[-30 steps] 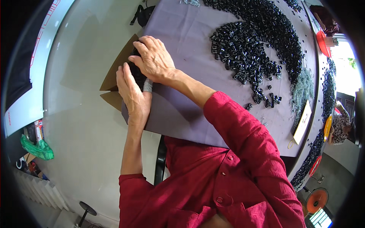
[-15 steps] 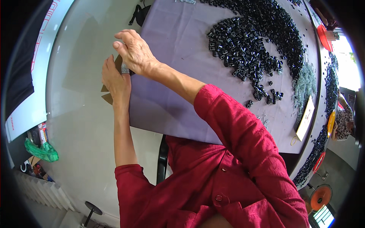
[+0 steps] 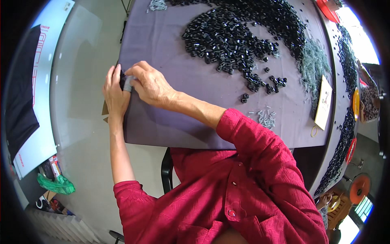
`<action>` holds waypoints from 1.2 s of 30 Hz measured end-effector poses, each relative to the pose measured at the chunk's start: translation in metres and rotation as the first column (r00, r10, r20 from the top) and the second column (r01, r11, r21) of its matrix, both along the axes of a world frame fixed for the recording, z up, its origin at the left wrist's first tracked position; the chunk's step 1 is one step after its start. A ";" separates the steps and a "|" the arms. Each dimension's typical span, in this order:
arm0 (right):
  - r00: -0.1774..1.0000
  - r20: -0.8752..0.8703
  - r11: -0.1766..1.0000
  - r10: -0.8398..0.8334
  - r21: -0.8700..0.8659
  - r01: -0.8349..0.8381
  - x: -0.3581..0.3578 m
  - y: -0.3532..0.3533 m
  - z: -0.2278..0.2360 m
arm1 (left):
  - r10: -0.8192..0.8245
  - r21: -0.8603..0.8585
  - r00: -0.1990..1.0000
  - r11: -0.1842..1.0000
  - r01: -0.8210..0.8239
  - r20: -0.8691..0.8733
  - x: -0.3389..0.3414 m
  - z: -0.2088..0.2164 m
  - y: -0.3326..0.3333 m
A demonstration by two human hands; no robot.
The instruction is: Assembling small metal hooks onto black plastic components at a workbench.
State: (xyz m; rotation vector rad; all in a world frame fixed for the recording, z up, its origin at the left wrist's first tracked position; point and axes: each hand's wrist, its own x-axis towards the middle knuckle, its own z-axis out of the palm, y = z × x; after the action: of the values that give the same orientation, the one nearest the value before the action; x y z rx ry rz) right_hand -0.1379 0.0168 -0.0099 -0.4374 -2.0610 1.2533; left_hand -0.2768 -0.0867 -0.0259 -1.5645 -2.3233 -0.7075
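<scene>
My left hand (image 3: pixel 115 94) is at the table's left edge, its fingers curled round a dark clump of black pieces (image 3: pixel 122 78). A grey wrap (image 3: pixel 127 84) covers its thumb. My right hand (image 3: pixel 153 86) reaches across from the right, thumb and fingertips closed in a pinch beside that thumb; what lies between them is hidden. Below the left hand, part of a brown cardboard box (image 3: pixel 105 109) shows beside the table. Small black plastic parts (image 3: pixel 227 38) lie in a large heap on the purple-grey tablecloth (image 3: pixel 170 126).
Clear plastic pieces (image 3: pixel 315 61) are piled to the right, with a smaller scatter (image 3: pixel 266 118) near the front. A yellow-edged card (image 3: pixel 323 103) lies at the right edge. Another table (image 3: pixel 345 77) beyond it bears more black parts. A green bag (image 3: pixel 57 185) rests at lower left.
The view has shifted, so the table sits further left. My right hand has come down from above my left hand to meet its thumb; black pieces now show between the hands.
</scene>
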 end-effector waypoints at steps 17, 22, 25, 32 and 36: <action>0.990 -0.006 0.983 0.142 0.120 -0.140 0.143 0.020 0.029 | 0.499 0.023 0.849 0.864 -0.503 -0.174 -0.033 -0.017 0.014; 0.983 0.092 0.972 0.159 0.159 -0.172 0.204 0.034 0.032 | 0.499 -0.102 0.859 0.854 -0.510 -0.119 -0.048 -0.013 0.015; 0.992 0.102 0.985 0.075 0.150 -0.090 0.241 0.048 0.033 | 0.554 -0.111 0.807 0.806 -0.582 -0.207 -0.028 -0.005 0.025; 0.919 0.124 0.898 -0.375 0.294 0.327 0.293 0.127 0.038 | 0.022 0.200 0.986 0.980 0.011 -0.163 0.084 0.019 0.077; 0.834 0.177 0.771 -0.522 0.516 0.373 0.288 0.176 0.020 | -0.308 0.182 0.951 0.935 0.304 -0.010 0.171 0.033 0.112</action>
State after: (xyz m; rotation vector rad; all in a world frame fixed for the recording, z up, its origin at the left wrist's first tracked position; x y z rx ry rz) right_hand 0.1501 0.1932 0.0098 -0.8874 -2.2346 0.3917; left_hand -0.1060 0.0253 0.0067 -1.8588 -1.9792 -0.9785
